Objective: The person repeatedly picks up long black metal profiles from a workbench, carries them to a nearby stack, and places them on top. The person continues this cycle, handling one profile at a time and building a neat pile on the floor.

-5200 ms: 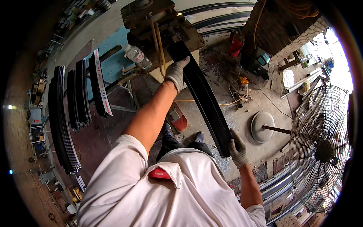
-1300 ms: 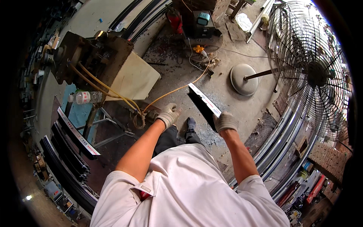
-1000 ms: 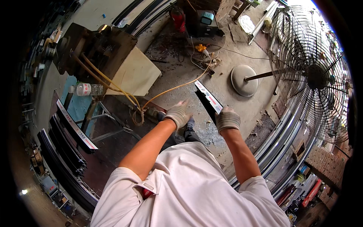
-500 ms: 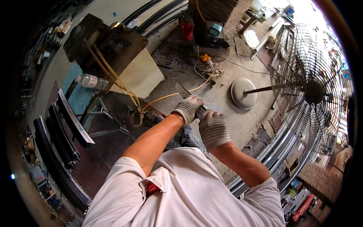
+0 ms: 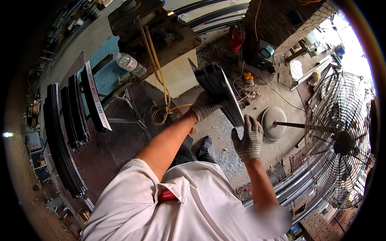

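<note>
A short length of black metal profile [image 5: 220,82], with a ribbed dark face and a pale long edge, is held up in front of me at a tilt. My left hand [image 5: 206,107], in a striped grey work glove, grips it from its left side; the fingertips are partly hidden in shadow. By the profile's near end is my right hand [image 5: 248,140], gloved the same way, its thumb and fingers spread apart. Whether the right fingers touch the profile's end is hard to make out.
At the upper left stands a dark machine [image 5: 157,34] with yellow hoses [image 5: 155,60] and a plastic bottle [image 5: 130,64] beside it. Long black profiles [image 5: 60,136] lie on a rack at left. A large fan [image 5: 341,142] stands at right. Metal shavings [image 5: 225,148] litter the floor.
The profile has been raised and turned, so its broad dark face shows. My right hand has loosened from its closed grip and spread open. The whole view has shifted.
</note>
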Motion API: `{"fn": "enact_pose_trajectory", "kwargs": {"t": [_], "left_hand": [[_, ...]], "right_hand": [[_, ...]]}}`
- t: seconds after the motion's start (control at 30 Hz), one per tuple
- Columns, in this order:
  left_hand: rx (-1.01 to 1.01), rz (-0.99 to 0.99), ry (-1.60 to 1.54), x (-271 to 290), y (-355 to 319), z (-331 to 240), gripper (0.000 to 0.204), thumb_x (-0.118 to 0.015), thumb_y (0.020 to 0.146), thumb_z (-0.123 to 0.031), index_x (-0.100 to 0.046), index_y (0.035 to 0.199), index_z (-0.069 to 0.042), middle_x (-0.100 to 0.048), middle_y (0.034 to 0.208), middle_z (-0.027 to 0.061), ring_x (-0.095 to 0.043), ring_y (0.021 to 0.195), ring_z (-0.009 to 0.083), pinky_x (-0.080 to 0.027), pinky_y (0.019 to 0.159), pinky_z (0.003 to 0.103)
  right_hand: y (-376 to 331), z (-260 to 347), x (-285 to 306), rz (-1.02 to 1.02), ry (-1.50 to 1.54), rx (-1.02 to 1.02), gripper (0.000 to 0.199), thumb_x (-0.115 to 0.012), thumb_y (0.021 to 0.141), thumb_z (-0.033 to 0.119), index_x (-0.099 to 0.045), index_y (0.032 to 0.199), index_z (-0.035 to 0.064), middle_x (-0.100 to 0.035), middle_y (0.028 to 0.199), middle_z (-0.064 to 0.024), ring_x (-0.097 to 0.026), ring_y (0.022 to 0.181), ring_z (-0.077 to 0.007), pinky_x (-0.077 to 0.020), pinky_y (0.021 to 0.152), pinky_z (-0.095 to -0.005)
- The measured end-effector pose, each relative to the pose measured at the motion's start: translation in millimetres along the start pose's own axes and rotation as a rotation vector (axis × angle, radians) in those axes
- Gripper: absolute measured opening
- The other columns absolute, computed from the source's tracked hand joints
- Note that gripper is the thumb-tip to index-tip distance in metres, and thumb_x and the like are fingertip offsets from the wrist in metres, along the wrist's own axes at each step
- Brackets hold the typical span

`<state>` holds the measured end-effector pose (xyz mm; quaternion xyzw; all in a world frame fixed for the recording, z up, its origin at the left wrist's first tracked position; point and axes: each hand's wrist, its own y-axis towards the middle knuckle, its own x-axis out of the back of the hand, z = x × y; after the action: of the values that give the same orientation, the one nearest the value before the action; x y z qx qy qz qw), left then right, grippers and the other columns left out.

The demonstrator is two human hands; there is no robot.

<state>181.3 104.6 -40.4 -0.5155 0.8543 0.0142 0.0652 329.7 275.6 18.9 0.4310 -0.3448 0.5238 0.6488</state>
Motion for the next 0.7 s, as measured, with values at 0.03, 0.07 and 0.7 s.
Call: {"fn": "enact_pose_trajectory", "kwargs": {"t": [0.03, 0.07, 0.7], "left_hand": [[-0.014, -0.026, 0.093, 10.2, 3.1, -6.7, 0.052, -0.076, 0.082, -0.033, -0.060, 0.119, -0.002, -0.069, 0.108, 0.0081, -0.064, 0.101, 0.0187, -0.051, 0.087, 0.033], [-0.027, -0.056, 0.189, 22.3, 6.0, -11.2, 0.054, -0.076, 0.082, -0.035, -0.059, 0.120, -0.001, -0.069, 0.109, 0.0073, -0.064, 0.102, 0.0179, -0.051, 0.086, 0.033], [0.399, -0.584, 0.069, 126.4, 74.9, 8.0, 0.064, -0.057, 0.090, -0.058, -0.065, 0.113, 0.002, -0.067, 0.103, 0.0119, -0.060, 0.093, 0.0234, -0.047, 0.084, 0.036]], "right_hand": [[-2.6, -14.1, -12.0, -0.023, 0.004, 0.008, 0.064, -0.070, 0.077, 0.023, -0.046, 0.132, -0.0001, -0.051, 0.124, -0.0226, -0.049, 0.112, -0.0403, -0.0383, 0.099, -0.0496], [-5.4, -26.8, -24.2, -0.046, 0.012, 0.019, 0.063, -0.069, 0.079, 0.022, -0.045, 0.132, -0.0007, -0.052, 0.122, -0.0243, -0.051, 0.108, -0.0419, -0.0406, 0.096, -0.0503], [-12.6, -4.9, -51.9, 0.199, 0.908, -0.308, 0.051, -0.056, 0.098, 0.027, -0.047, 0.137, -0.0035, -0.063, 0.119, -0.0136, -0.056, 0.109, -0.0147, -0.0431, 0.097, -0.0290]]}}
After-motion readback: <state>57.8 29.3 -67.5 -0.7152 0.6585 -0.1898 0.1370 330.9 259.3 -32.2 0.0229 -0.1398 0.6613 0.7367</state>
